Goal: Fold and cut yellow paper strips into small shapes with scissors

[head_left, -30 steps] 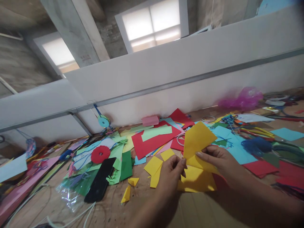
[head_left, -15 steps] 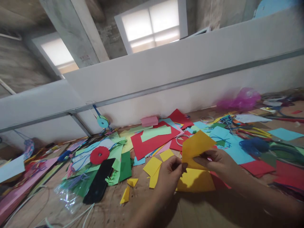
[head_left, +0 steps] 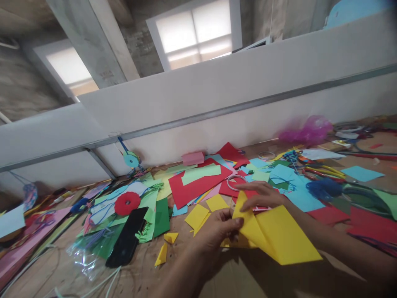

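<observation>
Above the table, a sheet of yellow paper is partly folded over, its broad flap hanging toward the lower right. My left hand pinches the paper's left edge between thumb and fingers. Behind the folded corner, my right hand reaches across with its fingers on the upper point of the paper; part of that hand is hidden by the sheet. Other yellow paper pieces lie just left of and beneath my hands. Two small folded yellow pieces rest farther left.
A black phone lies left of my hands, near a red round piece and green paper. Red card and blue paper sheets cover the middle. Blue yarn and a magenta plastic bag are on the right. A white partition stands behind.
The yellow paper has turned, and its broad part has swung down to the right. My right hand has moved up to the paper's top corner; my left hand keeps its pinch.
</observation>
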